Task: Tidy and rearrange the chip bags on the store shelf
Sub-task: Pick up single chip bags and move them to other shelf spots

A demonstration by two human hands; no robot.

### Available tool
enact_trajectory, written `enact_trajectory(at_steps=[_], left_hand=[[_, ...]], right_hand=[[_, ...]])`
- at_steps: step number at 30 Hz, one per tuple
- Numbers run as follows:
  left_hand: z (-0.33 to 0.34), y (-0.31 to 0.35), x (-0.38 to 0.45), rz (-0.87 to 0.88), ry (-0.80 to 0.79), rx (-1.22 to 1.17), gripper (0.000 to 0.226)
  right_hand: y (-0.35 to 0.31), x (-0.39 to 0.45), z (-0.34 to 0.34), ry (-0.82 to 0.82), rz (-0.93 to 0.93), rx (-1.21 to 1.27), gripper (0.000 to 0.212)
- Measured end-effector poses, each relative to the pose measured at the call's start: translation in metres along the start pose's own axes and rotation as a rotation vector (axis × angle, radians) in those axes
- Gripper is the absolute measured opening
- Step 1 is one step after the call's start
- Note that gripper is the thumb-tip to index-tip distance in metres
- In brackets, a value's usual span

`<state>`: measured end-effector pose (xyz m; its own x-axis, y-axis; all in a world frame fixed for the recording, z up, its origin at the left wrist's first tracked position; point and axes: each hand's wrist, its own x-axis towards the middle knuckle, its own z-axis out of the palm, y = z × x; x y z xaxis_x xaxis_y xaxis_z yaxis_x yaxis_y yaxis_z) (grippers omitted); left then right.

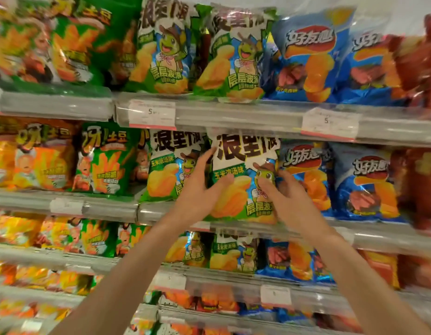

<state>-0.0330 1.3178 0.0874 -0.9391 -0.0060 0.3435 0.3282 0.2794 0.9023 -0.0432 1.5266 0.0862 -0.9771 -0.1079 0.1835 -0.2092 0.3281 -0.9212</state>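
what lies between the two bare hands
A green-and-white foil chip bag with a cartoon turtle, seen in the head view; the left hand touches its left edge, the right hand grips its right edge.

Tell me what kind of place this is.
Likely a shop's snack aisle: tiered shelves packed with chip bags, price tags along their edges, left hand and right hand on a green-and-white bag.
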Motion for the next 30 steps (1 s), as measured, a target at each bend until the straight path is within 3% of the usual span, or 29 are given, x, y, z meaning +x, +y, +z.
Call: enact_trajectory(at_steps=[3,9,14,20,30], left_hand=[[0.004,0.007,0.032,-0.002,0.021,0.100,0.073],[0.026,-0.027,0.056,-0.114,0.053,0.200,0.081],[0.032,-0.031,0.064,-0.055,0.093,0.224,0.067],[0.041,-0.042,0.083,-0.003,0.085,0.256,0.056],[0.043,-0.055,0.097,0.027,0.009,0.271,0.059]], right_hand=[[-0.006,0.046,-0.002,-0.023,0.021,-0.043,0.035],[0.031,0.070,0.021,-0.047,0.085,-0.146,0.058],[0.029,0.062,0.019,0.003,-0.099,-0.200,0.076],[0.026,0.064,0.030,0.017,-0.229,-0.466,0.064],[0.048,0.065,0.045,0.129,-0.232,-0.573,0.067]])
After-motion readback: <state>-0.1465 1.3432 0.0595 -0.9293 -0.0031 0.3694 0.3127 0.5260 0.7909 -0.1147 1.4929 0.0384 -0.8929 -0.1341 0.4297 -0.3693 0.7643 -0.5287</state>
